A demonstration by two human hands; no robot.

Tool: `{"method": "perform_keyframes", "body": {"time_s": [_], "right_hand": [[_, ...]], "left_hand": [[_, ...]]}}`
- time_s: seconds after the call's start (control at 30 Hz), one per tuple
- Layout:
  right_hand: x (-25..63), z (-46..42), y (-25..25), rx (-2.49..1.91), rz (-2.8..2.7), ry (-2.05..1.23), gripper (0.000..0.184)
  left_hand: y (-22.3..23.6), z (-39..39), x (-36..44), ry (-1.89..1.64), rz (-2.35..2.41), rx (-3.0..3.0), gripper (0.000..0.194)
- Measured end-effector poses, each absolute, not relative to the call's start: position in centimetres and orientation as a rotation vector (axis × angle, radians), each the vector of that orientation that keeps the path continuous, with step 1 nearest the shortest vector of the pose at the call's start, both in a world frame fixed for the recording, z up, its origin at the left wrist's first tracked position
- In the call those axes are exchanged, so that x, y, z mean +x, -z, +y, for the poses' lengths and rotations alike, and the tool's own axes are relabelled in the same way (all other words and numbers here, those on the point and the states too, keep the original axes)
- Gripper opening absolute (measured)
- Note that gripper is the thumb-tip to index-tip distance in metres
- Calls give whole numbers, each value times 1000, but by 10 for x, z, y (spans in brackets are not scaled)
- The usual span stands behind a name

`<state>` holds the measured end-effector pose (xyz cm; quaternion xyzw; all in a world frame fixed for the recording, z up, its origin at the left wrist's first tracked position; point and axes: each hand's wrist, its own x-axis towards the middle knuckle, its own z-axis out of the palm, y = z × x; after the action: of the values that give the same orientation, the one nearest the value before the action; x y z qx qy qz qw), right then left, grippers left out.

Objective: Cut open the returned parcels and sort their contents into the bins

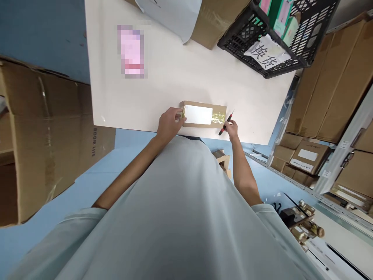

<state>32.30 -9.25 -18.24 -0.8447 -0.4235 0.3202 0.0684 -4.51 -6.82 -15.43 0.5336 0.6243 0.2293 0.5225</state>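
Note:
A small, long cardboard box [204, 114] lies near the front edge of the white table. It bears a blank-looking white label [199, 114] and shiny clear tape [218, 117] towards its right end. My left hand [169, 123] grips the left end of the box between thumb and fingers. At the box's right end, my right hand [231, 128] is closed on a slim red-and-black tool [222, 130]. The tool's thin pointed tip points up and to the right, away from the box; whether it is a blade or a screwdriver shaft, I cannot tell.
On the white table [163, 77], a blurred-out pink item [132, 50] lies at upper left. A black crate [247, 50] with a paper sign stands at the back right, beside a larger carton [215, 23]. Cardboard boxes [49, 140] stand left; shelves [335, 171] hold cartons right.

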Motion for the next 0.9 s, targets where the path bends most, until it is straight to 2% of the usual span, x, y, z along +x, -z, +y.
{"method": "perform_keyframes", "body": {"time_s": [0.17, 0.27, 0.33, 0.47, 0.57, 0.73, 0.9], "right_hand": [[318, -88, 125, -2253, -978, -1267, 46], [305, -78, 102, -2215, -1038, -1358, 36], [295, -71, 96, -2277, -1134, -1308, 32], [274, -62, 84, -2356, -1438, -1059, 47], [256, -57, 66, -2287, -1795, -1012, 56], [219, -43, 40, -2020, -2482, -1091, 49], [191, -31, 38, -1925, -2893, -978, 47]], "left_hand": [[162, -64, -43, -648, 1412, 1241, 34], [167, -60, -43, -691, 1373, 1237, 43], [170, -58, -43, -703, 1351, 1253, 45], [175, -54, -47, -675, 1280, 1308, 42], [178, -51, -49, -649, 1257, 1330, 43], [180, -49, -51, -642, 1238, 1324, 45], [178, -52, -52, -631, 1227, 1296, 45]]}}
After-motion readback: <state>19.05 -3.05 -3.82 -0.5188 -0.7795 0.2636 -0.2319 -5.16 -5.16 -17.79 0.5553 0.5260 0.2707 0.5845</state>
